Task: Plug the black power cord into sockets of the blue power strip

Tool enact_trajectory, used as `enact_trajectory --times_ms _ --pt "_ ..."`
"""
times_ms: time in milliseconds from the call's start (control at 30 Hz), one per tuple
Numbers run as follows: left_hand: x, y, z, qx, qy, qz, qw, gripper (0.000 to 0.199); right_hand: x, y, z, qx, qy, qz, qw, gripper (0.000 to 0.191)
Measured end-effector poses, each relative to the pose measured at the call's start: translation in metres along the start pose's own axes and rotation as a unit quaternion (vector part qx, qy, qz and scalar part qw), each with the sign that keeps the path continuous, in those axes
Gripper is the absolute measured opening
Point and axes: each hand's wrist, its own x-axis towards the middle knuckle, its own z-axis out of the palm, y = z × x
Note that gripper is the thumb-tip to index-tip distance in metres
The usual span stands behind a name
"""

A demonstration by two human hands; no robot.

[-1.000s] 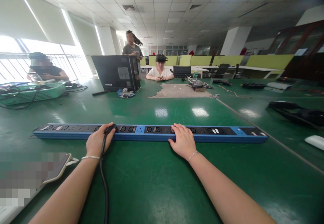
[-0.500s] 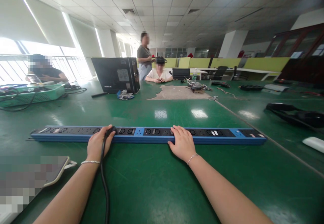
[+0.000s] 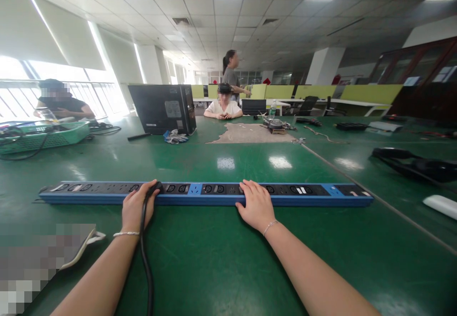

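Note:
A long blue power strip [image 3: 200, 201] with black socket panels lies across the green table in front of me. My left hand [image 3: 137, 210] is closed around a black plug [image 3: 157, 188] at one of the strip's sockets left of centre. How deep the plug sits in the socket is hidden. From it a thick black cable [image 3: 145, 259] runs down under my palm toward me. Right of centre, my right hand [image 3: 257, 205] grips the power strip, its fingers over the top and the thumb at the near side.
A black computer case [image 3: 160, 109] stands at the back left, with gloves [image 3: 175, 137] by it. A green basket [image 3: 67, 135] of cables is far left. A blurred flat object [image 3: 46, 254] lies near left, a black item [image 3: 410, 163] at right. People are beyond the table.
Both hands keep their places on the plug and strip. The view has tilted slightly. In the background, the standing person has moved to the right, behind the seated one.

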Motion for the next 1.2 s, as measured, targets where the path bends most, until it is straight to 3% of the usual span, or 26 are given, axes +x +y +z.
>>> enact_trajectory --times_ms 267,433,567,667,833,933,1200 --pt "0.001 -0.004 0.003 -0.014 0.011 0.005 1.0 0.031 0.0 0.0 -0.001 0.001 -0.001 -0.001 1.0 0.052" --pt "-0.001 0.001 -0.004 -0.059 0.102 -0.097 0.988 0.038 0.0 -0.001 -0.001 -0.001 -0.002 -0.001 1.0 0.052" --pt "-0.007 0.023 -0.007 -0.119 0.039 -0.058 0.99 0.037 0.0 -0.001 -0.001 0.0 -0.006 0.002 1.0 0.052" --pt "-0.011 0.047 -0.003 -0.156 0.023 -0.012 0.987 0.033 0.0 -0.001 -0.001 0.0 -0.009 0.003 1.0 0.053" --pt "-0.014 0.071 0.01 -0.127 -0.081 0.056 0.987 0.034 0.0 -0.003 -0.003 0.002 -0.012 0.008 1.0 0.053" --pt "-0.014 0.073 0.015 -0.086 -0.084 0.093 0.988 0.034 0.001 -0.003 -0.003 0.006 -0.014 0.012 1.0 0.052" --pt "-0.014 0.082 0.011 -0.005 -0.084 0.115 0.99 0.035 0.0 -0.004 -0.003 0.005 -0.011 0.013 1.0 0.054"
